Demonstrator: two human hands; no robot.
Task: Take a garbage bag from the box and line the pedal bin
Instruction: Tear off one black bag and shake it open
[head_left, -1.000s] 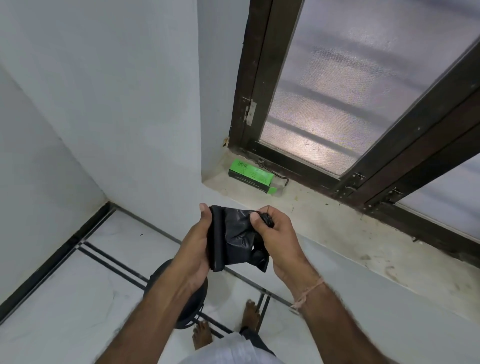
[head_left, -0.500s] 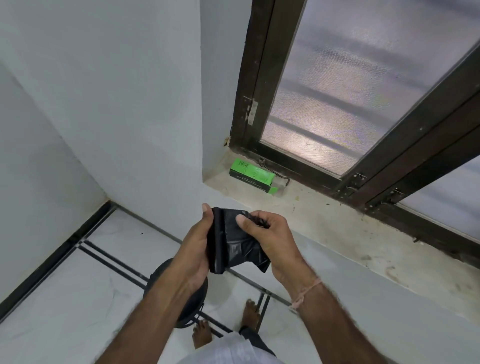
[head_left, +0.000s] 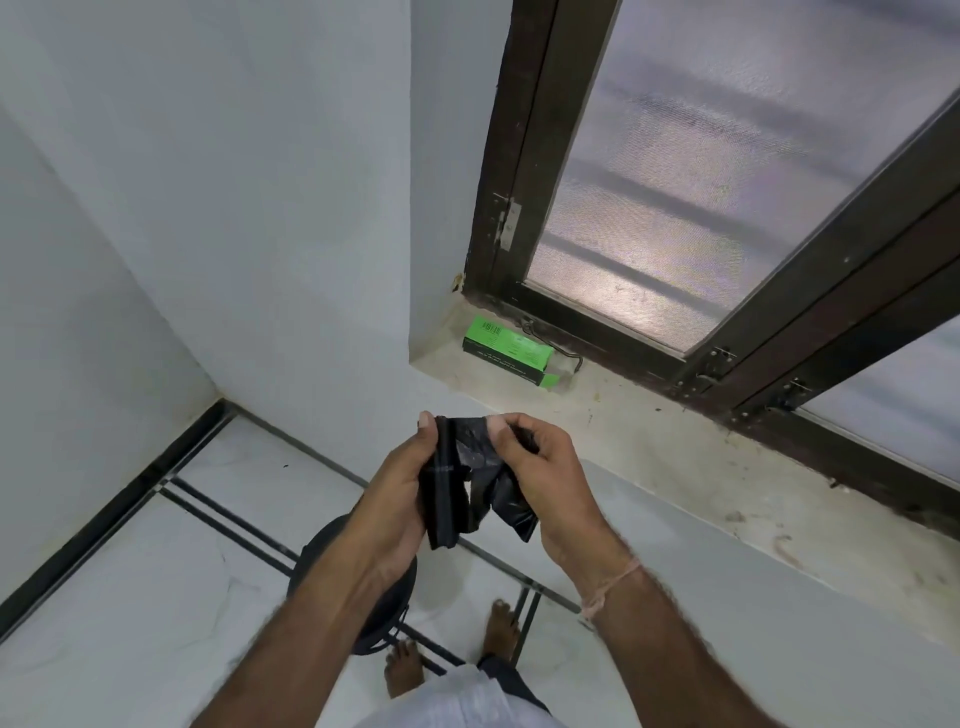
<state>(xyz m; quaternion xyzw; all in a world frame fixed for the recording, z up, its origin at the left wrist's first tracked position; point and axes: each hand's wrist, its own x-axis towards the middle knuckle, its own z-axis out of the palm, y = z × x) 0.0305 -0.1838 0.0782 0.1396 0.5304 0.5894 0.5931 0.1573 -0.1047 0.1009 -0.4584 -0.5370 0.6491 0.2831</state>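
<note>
Both hands are up in front of him, close together, with the folded black bag (head_left: 444, 499) between them. The left hand (head_left: 397, 499) grips its left edge, thumb upright along the fold and fingers hidden behind. The right hand (head_left: 545, 467) curls in and pinches the top right corner. The bin (head_left: 317, 561) sits on the floor under his left forearm, and the green box (head_left: 506, 349) lies on the far sill (head_left: 649, 447)

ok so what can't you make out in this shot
Head view only.
1. pedal bin: mostly hidden by the left forearm; lid state unclear.
2. green box: print too small to read.
3. garbage bag: bunched between left hand and right hand; its opening is hidden.
</note>
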